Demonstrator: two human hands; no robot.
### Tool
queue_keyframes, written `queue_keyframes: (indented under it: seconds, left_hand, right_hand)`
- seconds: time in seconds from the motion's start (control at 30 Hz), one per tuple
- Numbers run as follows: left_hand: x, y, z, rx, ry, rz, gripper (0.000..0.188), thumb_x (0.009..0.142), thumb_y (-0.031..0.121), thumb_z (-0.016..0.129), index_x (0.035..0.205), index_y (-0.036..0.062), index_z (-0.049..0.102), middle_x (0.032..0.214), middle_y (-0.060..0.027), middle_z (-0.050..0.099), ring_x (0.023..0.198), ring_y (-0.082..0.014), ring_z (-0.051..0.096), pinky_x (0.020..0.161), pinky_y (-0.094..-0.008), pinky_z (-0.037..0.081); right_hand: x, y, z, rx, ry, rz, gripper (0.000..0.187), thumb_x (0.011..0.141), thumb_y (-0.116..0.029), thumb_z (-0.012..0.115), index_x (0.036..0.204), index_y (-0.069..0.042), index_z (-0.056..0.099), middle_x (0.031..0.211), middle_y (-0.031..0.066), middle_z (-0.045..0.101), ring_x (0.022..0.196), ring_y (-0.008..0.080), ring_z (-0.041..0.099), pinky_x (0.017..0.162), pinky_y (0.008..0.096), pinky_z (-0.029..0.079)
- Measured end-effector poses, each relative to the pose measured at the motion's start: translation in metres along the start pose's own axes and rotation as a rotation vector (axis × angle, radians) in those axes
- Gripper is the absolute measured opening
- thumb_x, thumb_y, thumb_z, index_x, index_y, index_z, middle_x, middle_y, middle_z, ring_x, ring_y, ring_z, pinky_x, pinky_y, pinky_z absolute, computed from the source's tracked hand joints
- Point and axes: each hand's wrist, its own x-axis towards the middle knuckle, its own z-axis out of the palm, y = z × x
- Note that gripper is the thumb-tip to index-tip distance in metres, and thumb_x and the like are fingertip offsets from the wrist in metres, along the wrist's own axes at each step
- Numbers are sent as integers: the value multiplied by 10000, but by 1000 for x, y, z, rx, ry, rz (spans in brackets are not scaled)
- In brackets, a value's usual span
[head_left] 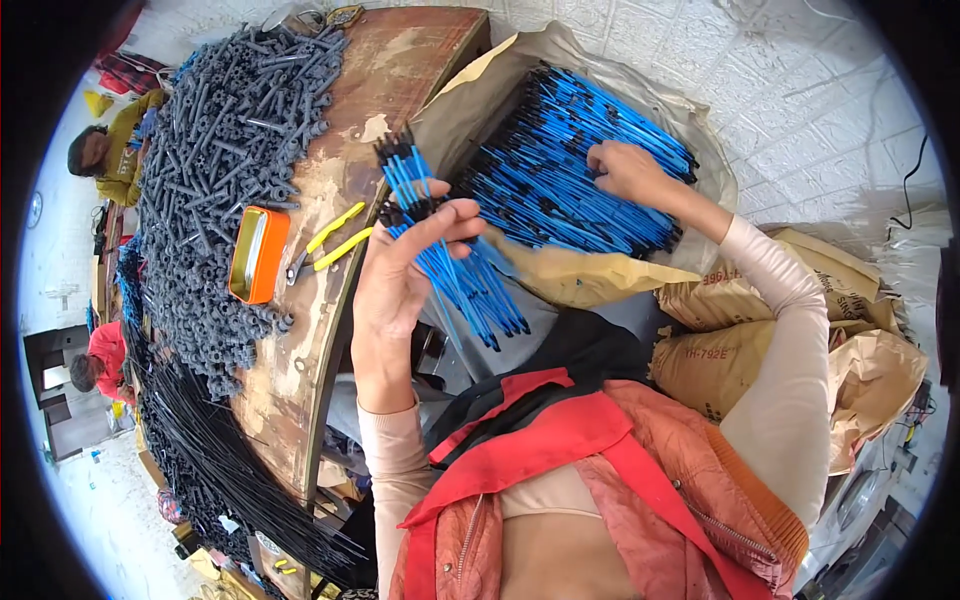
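A bundle of thin blue rods with black ends (470,292) is gripped in my left hand (400,265), between the wooden table and an open sack. The bundle slants down to the right, its ends roughly level. Inside the sack (560,278) lies a large heap of similar blue rods (560,140), mostly lined up alongside each other. My right hand (635,175) is over the right part of this heap, fingers curled together and touching the rods. Whether it pinches one of them is hidden.
On the worn wooden table (395,60) are a pile of grey plastic parts (225,150), an orange box (258,255), yellow-handled cutters (335,240) and long black strips (220,460). Brown paper sacks (720,360) stand at right. Two people (125,150) are beyond the table.
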Motion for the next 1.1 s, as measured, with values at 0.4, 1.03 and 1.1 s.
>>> queue_keyframes:
  seconds: [0.4, 1.03, 1.1]
  left_hand:
    - [26, -2, -24, -155, 165, 153, 308, 878, 56, 677, 1166, 51, 569, 1109, -166, 681, 999, -254, 685, 763, -310, 569]
    - [27, 14, 31, 127, 79, 386, 263, 902, 129, 678, 1108, 9, 566, 960, -106, 676, 828, -199, 683, 752, -316, 547]
    - [19, 19, 28, 128, 157, 482, 209, 898, 123, 676, 1066, 30, 592, 818, -62, 655, 732, -169, 668, 668, -278, 529]
  right_hand:
    - [15, -3, -143, 533, 406, 92, 227, 941, -146, 602, 1104, 6, 647, 799, 17, 620, 677, 91, 565, 628, 237, 486]
    - [21, -158, -123, 875, -233, -110, 245, 987, -225, 542, 1017, -14, 662, 654, -39, 498, 535, 29, 430, 490, 181, 348]
    - [22, -161, -121, 851, -247, -227, 250, 983, -222, 547, 1019, -5, 666, 664, -25, 531, 550, 35, 464, 507, 190, 376]
